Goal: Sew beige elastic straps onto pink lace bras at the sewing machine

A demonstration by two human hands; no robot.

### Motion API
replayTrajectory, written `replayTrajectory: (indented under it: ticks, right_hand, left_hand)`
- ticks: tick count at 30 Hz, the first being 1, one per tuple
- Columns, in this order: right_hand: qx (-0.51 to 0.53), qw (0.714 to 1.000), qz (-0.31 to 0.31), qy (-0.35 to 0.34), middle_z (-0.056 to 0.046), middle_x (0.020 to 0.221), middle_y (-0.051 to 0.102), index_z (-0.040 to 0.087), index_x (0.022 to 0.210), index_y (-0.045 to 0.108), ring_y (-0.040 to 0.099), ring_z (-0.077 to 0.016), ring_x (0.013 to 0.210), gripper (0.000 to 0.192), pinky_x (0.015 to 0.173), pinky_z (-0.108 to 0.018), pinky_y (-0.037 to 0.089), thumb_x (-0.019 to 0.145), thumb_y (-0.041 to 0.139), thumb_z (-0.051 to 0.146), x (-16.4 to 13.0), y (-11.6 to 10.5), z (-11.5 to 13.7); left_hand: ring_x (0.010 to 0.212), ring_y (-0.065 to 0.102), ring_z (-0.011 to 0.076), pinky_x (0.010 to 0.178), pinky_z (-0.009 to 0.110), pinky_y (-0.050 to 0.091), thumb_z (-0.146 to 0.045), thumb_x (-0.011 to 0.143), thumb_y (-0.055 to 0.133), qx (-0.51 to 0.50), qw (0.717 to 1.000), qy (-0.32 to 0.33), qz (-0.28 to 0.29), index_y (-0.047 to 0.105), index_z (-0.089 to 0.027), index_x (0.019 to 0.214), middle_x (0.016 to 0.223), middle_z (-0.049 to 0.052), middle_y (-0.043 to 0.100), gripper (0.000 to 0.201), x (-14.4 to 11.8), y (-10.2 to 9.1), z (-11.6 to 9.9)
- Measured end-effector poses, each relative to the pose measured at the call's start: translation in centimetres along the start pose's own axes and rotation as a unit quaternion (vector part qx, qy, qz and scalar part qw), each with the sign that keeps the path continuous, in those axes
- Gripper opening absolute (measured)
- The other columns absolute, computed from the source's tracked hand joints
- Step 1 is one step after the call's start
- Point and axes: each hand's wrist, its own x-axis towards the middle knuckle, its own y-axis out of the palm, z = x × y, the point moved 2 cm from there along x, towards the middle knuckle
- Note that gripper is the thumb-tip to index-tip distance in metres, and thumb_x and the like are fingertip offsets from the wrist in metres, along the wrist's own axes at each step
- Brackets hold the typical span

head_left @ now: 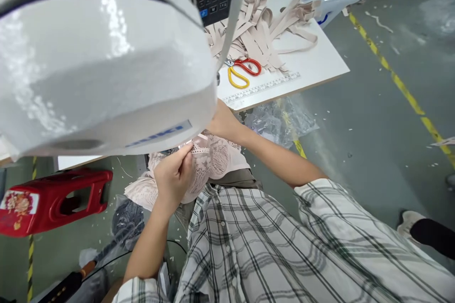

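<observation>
Head view: left hand (pixel 175 175) pinches the edge of a pale pink lace garment (pixel 209 161) with curled fingers, just under the front of a large glossy white sewing machine head (pixel 103 61). Right hand (pixel 222 123) rests on the same lace further in, partly hidden by the machine, so its grip cannot be told. Garment hangs from the table edge over the lap, above a grey plaid shirt (pixel 270 246). On the white table (pixel 320 64): red-and-yellow-handled scissors (pixel 243 72), a clear ruler (pixel 263 89), a heap of beige fabric strips (pixel 259 28). Red plastic stool (pixel 53 201) stands on the floor at left.
</observation>
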Motion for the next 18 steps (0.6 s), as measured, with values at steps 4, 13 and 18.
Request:
replayTrajectory:
  ticks: [4, 13, 18]
  right_hand:
    - [-0.016, 1.0, 0.007, -0.005, -0.005, 0.103, 0.06, 0.02, 0.088, 0.058, 0.056, -0.0164, 0.081, 0.009, 0.073, -0.032, 0.051, 0.084, 0.055, 0.027, 0.25, 0.06, -0.1]
    - [-0.026, 1.0, 0.012, -0.005, -0.007, 0.106, 0.061, 0.02, 0.091, 0.058, 0.06, -0.0218, 0.096, 0.011, 0.083, -0.039, 0.054, 0.085, 0.053, 0.028, 0.85, 0.11, -0.46]
    - [-0.024, 1.0, 0.016, 0.004, -0.007, 0.108, 0.062, 0.02, 0.093, 0.06, 0.061, -0.0228, 0.099, 0.013, 0.085, -0.041, 0.056, 0.087, 0.053, 0.029, 0.85, 0.05, -0.29]
  left_hand:
    - [0.097, 0.076, 0.0191, 0.082, 0.026, 0.06, -0.022, 0.096, 0.057, -0.007, 1.0, -0.004, 0.006, 0.077, -0.02, 0.114, 0.108, 0.005, 0.079, 0.026, 0.35, -0.1, 0.18]
    - [0.094, 0.077, 0.0206, 0.077, 0.025, 0.058, -0.027, 0.095, 0.057, 0.02, 0.999, -0.028, 0.007, 0.08, -0.022, 0.104, 0.099, 0.005, 0.081, 0.025, 0.86, -0.14, 0.58]
    - [0.097, 0.076, 0.0222, 0.078, 0.027, 0.058, -0.029, 0.095, 0.057, 0.026, 0.999, -0.041, 0.011, 0.079, -0.023, 0.108, 0.1, 0.006, 0.08, 0.026, 0.69, -0.02, 0.91]
